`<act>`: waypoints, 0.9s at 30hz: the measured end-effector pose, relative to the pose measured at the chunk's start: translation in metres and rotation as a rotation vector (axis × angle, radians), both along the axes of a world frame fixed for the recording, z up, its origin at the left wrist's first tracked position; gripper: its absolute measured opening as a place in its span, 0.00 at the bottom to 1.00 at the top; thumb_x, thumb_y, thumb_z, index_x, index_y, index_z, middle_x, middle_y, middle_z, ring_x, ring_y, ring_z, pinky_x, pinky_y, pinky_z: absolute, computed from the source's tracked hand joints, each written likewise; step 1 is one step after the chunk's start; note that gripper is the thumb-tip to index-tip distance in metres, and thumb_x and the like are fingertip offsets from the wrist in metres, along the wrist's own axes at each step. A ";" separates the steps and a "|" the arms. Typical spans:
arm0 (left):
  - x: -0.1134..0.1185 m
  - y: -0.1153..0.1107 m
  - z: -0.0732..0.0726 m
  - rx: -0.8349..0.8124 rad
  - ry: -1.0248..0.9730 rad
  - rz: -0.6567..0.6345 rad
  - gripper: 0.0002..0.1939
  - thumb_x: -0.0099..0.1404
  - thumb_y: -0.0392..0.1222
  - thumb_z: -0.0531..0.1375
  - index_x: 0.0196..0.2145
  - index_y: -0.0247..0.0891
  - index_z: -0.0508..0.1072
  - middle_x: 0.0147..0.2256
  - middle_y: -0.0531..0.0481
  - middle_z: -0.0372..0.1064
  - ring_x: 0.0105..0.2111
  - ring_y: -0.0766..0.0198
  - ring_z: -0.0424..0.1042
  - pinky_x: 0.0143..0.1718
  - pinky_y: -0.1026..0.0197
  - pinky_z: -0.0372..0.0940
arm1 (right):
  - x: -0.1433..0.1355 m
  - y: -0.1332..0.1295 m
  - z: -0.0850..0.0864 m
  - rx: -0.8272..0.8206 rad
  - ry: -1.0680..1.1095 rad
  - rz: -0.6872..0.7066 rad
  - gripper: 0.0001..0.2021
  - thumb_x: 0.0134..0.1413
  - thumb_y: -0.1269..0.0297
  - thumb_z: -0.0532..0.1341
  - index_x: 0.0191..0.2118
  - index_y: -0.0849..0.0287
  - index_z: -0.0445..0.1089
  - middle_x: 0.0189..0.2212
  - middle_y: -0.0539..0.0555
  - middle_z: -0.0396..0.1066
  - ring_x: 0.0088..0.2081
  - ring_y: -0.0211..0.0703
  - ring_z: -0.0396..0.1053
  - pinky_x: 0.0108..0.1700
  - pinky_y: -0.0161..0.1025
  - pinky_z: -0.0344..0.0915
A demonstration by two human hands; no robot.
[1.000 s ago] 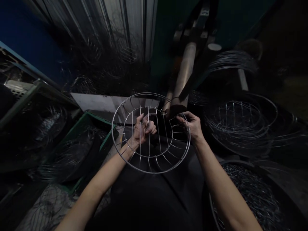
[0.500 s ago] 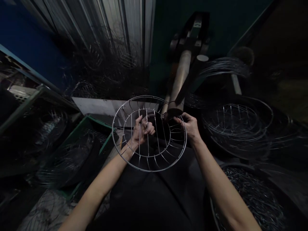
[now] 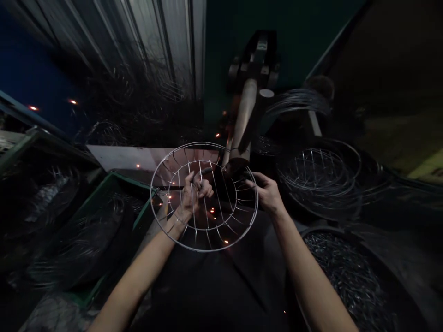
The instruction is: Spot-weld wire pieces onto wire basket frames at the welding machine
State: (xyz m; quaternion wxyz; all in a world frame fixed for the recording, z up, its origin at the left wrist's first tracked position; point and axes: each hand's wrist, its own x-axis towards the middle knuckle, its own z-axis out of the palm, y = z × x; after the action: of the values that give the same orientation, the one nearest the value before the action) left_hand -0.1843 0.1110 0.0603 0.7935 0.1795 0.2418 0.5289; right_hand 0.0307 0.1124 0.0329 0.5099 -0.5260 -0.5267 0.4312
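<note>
A round wire rack (image 3: 204,251) with an outer ring, an inner ring and parallel bars is held in front of a machine's metal cylinder (image 3: 245,108). My left hand (image 3: 194,191) is behind the bars, its fingers curled on the rack's wires. At the right rim, my right hand (image 3: 265,190) has thumb and fingers closed around the edge, near the dark end of the cylinder. The rack's far edge lies close to the machine's tip; shadow hides whether they touch. Orange sparks fly around the rack.
A bin of small metal pieces (image 3: 342,267) stands at lower right. Behind it, more wire racks (image 3: 318,170) are piled. A green crate (image 3: 100,193) with wire parts is at left, beside a pale panel (image 3: 121,159). Wire coils (image 3: 299,101) hang right of the machine.
Bright orange sparks have appeared around the rack and to the left. The view has shifted, so the machine and rack sit further left. Both hands keep their hold.
</note>
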 end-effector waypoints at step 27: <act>0.023 0.005 -0.026 0.096 -0.045 0.082 0.25 0.69 0.50 0.40 0.37 0.35 0.72 0.09 0.58 0.47 0.11 0.70 0.46 0.17 0.66 0.48 | 0.013 0.026 -0.008 -0.029 0.025 -0.016 0.13 0.38 0.55 0.69 0.29 0.57 0.73 0.26 0.49 0.71 0.30 0.38 0.66 0.35 0.36 0.62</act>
State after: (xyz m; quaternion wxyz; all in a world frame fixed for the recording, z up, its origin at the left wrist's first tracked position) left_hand -0.1615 0.1161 0.0344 0.7669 0.1951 0.2053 0.5759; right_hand 0.0436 0.1380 0.0247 0.5122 -0.5322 -0.5095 0.4414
